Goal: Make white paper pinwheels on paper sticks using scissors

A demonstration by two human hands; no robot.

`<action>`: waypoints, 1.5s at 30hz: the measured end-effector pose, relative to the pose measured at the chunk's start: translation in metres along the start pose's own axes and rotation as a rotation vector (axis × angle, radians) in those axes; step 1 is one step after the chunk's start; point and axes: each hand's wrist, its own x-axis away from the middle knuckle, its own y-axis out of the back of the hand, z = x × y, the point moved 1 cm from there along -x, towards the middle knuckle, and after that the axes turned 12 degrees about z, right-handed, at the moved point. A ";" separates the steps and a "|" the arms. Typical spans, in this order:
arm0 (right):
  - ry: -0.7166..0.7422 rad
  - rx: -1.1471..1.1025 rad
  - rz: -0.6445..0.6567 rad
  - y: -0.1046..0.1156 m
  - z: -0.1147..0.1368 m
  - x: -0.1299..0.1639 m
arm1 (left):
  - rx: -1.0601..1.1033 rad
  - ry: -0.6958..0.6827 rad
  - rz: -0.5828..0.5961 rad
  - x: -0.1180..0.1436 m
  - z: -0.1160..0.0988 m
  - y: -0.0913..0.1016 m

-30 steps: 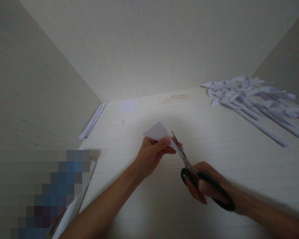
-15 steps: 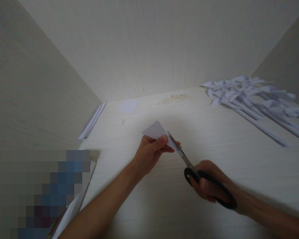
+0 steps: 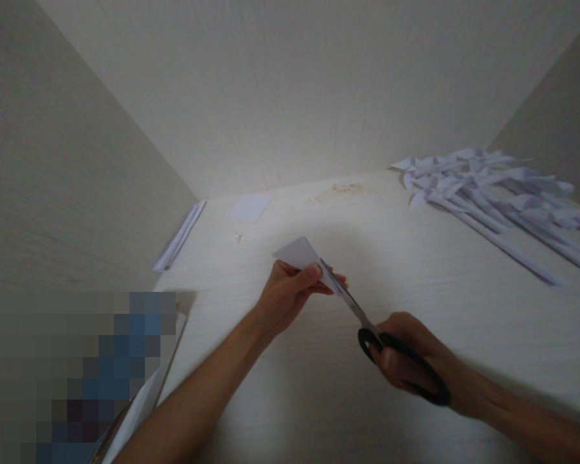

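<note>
Since my left hand point(image 3: 290, 293) pinches the folded paper triangle point(image 3: 303, 256) right where the scissors point(image 3: 367, 319) bite, I judge a thumb nick likely. My right hand point(image 3: 406, 357) grips the handles. Blades run from there up-left toward the paper, whose tip points away.

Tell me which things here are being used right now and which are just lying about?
In use: folded paper piece in the left hand; black-handled scissors in the right hand.

Lying about: pile of paper strips, small square sheet, paper stack by the wall.
</note>
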 end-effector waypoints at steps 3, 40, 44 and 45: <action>-0.011 0.008 0.013 0.000 0.001 -0.001 | -0.016 0.016 -0.001 0.000 -0.001 -0.001; 0.054 0.128 -0.048 0.000 0.007 0.000 | -0.012 0.090 0.043 0.003 0.007 -0.009; 0.036 0.129 -0.056 -0.002 0.006 0.002 | -0.033 0.097 0.025 0.004 0.008 -0.008; 0.031 0.124 -0.057 -0.002 0.006 0.003 | -0.036 0.098 0.019 0.004 0.008 -0.008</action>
